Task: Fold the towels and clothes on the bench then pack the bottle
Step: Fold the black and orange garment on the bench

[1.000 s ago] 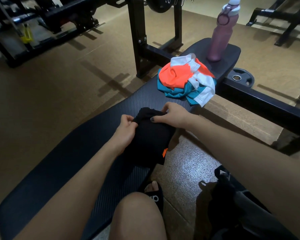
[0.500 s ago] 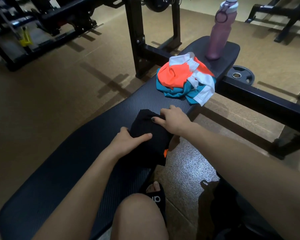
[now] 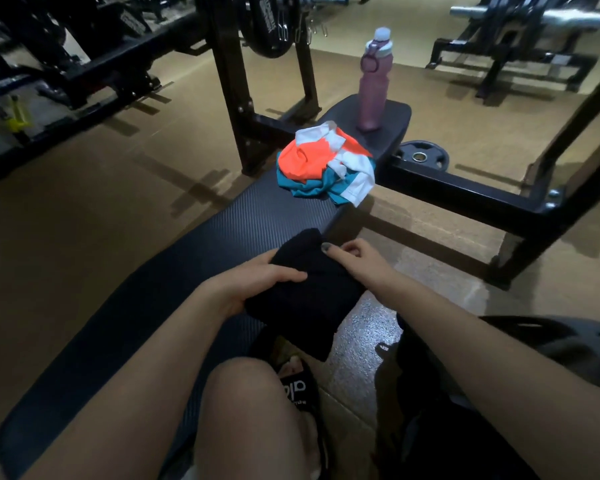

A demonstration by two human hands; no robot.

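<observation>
Gym floor in tan matting stretches out around a long black padded bench point(image 3: 174, 271), with dark weight racks standing behind it and a weight plate point(image 3: 420, 156) lying flat on the floor beyond the bench's far end. From the head camera, a person sits alongside the bench, one bare knee and a black slide sandal point(image 3: 300, 386) showing at the bottom.

A black garment point(image 3: 312, 299) lies bunched on the near right edge of the bench, its lower part hanging over the side. The left hand point(image 3: 253, 284) rests on its left part, fingers curled over the cloth with the thumb laid across the top. The right hand point(image 3: 354, 259) sits at the garment's upper right edge, forefinger stretched out onto the fabric, the other fingers loosely curled.

Farther along the bench sits a crumpled heap of orange, white and teal clothing point(image 3: 326, 168). Just past it, at the far end of the pad, a pink bottle point(image 3: 374, 84) stands upright, lid on. A dark bag point(image 3: 534, 341) lies on the floor at the right.
</observation>
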